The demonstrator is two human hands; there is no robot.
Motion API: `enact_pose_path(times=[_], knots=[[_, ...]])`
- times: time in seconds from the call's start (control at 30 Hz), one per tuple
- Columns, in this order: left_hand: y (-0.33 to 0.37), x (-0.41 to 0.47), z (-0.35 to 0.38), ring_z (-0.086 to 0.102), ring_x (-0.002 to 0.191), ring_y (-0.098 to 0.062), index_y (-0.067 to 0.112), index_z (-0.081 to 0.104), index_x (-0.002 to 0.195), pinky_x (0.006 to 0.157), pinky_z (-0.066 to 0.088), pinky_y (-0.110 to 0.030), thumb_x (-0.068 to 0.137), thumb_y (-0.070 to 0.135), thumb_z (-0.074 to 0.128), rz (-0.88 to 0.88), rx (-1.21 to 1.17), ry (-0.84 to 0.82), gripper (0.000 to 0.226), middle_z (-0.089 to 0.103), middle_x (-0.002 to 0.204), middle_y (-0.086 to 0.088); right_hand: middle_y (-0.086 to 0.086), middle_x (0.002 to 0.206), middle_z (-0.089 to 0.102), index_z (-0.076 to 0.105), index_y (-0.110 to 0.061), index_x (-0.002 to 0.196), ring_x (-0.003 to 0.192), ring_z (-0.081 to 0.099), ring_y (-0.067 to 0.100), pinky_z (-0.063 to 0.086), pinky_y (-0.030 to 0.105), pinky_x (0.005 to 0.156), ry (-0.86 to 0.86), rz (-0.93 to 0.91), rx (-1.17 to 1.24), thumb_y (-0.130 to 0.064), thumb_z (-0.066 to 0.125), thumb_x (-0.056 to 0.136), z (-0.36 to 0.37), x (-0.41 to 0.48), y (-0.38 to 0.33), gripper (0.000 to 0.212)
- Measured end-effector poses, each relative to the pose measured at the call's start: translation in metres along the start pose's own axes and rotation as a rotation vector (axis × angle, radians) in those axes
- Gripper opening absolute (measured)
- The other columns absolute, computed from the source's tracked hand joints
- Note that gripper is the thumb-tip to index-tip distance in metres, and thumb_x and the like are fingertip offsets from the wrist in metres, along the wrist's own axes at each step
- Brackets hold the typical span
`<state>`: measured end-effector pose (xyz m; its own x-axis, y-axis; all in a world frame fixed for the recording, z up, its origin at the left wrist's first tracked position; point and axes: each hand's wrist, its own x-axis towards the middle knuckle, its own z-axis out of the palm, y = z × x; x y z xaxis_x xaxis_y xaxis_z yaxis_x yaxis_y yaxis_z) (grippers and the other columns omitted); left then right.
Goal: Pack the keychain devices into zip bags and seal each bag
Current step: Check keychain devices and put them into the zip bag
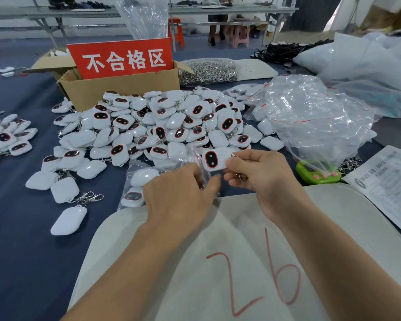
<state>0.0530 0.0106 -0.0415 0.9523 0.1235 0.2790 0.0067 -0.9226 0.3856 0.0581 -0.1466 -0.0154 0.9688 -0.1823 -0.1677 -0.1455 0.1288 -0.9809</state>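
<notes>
My right hand (262, 174) pinches a white keychain device (214, 159) with a dark oval face ringed in red; its metal clip hangs under my fingers. My left hand (181, 193) holds a small clear zip bag (198, 163) with a red seal strip, its mouth right beside the device. A big heap of the same white devices (162, 126) lies behind my hands. Two bagged devices (137, 188) lie to the left of my left hand.
A cardboard box (123, 85) with a red sign stands behind the heap. A bundle of clear zip bags (315, 119) sits at right, over a green gadget (317, 173). A white sack marked 26 (241, 262) lies under my arms. A paper sheet (389, 181) lies far right.
</notes>
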Motion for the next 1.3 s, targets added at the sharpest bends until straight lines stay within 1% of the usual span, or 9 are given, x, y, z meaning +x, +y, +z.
enact_pose_path(times=[0.13, 0.3, 0.53, 0.67, 0.83, 0.93, 1.03, 1.17, 1.3], knots=[[-0.001, 0.003, 0.001, 0.051, 0.071, -0.021, 0.033, 0.061, 0.076, 0.061, 0.025, -0.033, 0.081, 0.068, 0.051, 0.007, 0.133, -0.013, 0.037, 0.063, 0.072, 0.008, 0.012, 0.073, 0.076, 0.074, -0.002, 0.091, 0.055, 0.066, 0.013, 0.054, 0.021, 0.055, 0.055, -0.035, -0.076, -0.006, 0.080, 0.087, -0.002, 0.002, 0.002, 0.008], [0.000, 0.003, -0.004, 0.048, 0.065, -0.020, 0.027, 0.062, 0.073, 0.056, 0.026, -0.031, 0.087, 0.048, 0.056, 0.019, -0.042, 0.004, 0.025, 0.054, 0.060, 0.008, 0.007, 0.063, 0.074, 0.075, -0.015, 0.075, 0.052, 0.063, 0.014, 0.052, 0.028, 0.058, 0.162, -0.114, -0.311, -0.016, 0.082, 0.081, -0.002, 0.006, 0.006, 0.009], [0.001, -0.008, -0.012, 0.049, 0.059, -0.015, 0.023, 0.055, 0.068, 0.057, 0.038, -0.028, 0.084, 0.039, 0.054, 0.270, -0.348, 0.144, 0.023, 0.052, 0.054, 0.008, 0.015, 0.067, 0.067, 0.076, -0.006, 0.077, 0.051, 0.052, 0.016, 0.043, 0.025, 0.047, -0.269, -0.078, -0.287, -0.008, 0.060, 0.098, 0.018, -0.002, 0.008, 0.026], [-0.002, -0.008, -0.014, 0.049, 0.058, -0.010, 0.025, 0.056, 0.071, 0.054, 0.040, -0.026, 0.086, 0.033, 0.056, 0.303, -0.563, 0.171, 0.017, 0.051, 0.057, 0.012, 0.000, 0.062, 0.061, 0.074, -0.025, 0.075, 0.055, 0.053, 0.016, 0.035, 0.027, 0.051, -0.542, -0.033, -0.478, -0.018, 0.046, 0.104, 0.014, -0.002, 0.001, 0.041], [-0.002, -0.007, -0.017, 0.049, 0.057, -0.012, 0.023, 0.055, 0.070, 0.055, 0.040, -0.027, 0.090, 0.027, 0.058, 0.269, -0.635, 0.173, 0.021, 0.052, 0.058, 0.009, 0.006, 0.068, 0.058, 0.070, -0.010, 0.082, 0.061, 0.044, 0.018, 0.031, 0.026, 0.056, -0.619, -0.098, -0.451, -0.010, 0.060, 0.090, 0.000, 0.003, -0.003, 0.013], [0.000, -0.008, -0.023, 0.043, 0.064, -0.008, 0.019, 0.057, 0.076, 0.061, 0.037, -0.027, 0.097, 0.023, 0.052, 0.470, -0.560, 0.186, 0.022, 0.047, 0.065, 0.013, 0.006, 0.067, 0.053, 0.064, -0.014, 0.073, 0.064, 0.043, 0.017, 0.034, 0.024, 0.057, -0.666, -0.082, -0.471, -0.015, 0.058, 0.081, 0.003, 0.000, -0.004, 0.010], [0.002, -0.012, -0.024, 0.047, 0.070, -0.013, 0.017, 0.059, 0.080, 0.067, 0.041, -0.035, 0.100, 0.028, 0.048, 0.632, -0.563, 0.109, 0.025, 0.052, 0.073, 0.012, -0.011, 0.069, 0.062, 0.058, -0.022, 0.068, 0.067, 0.054, 0.003, 0.044, 0.019, 0.059, -0.621, -0.338, -0.714, -0.008, 0.050, 0.082, 0.010, -0.003, -0.002, 0.021], [-0.013, 0.002, -0.024, 0.050, 0.063, -0.010, 0.029, 0.059, 0.088, 0.061, 0.040, -0.032, 0.100, 0.030, 0.049, 0.277, -0.654, 0.232, 0.017, 0.056, 0.067, 0.011, -0.002, 0.076, 0.063, 0.057, -0.022, 0.070, 0.067, 0.056, 0.021, 0.038, 0.032, 0.054, -0.216, -0.285, -1.258, -0.031, 0.060, 0.094, 0.006, 0.005, 0.001, 0.026], [-0.044, 0.030, -0.022, 0.058, 0.071, -0.003, 0.037, 0.066, 0.087, 0.064, 0.038, -0.031, 0.097, 0.017, 0.053, -0.169, -0.608, 0.204, 0.026, 0.066, 0.080, 0.024, -0.015, 0.056, 0.066, 0.071, -0.044, 0.065, 0.061, 0.061, 0.008, 0.047, 0.024, 0.052, -0.200, -0.154, -1.187, -0.049, 0.083, 0.073, -0.008, 0.002, -0.009, 0.015]])
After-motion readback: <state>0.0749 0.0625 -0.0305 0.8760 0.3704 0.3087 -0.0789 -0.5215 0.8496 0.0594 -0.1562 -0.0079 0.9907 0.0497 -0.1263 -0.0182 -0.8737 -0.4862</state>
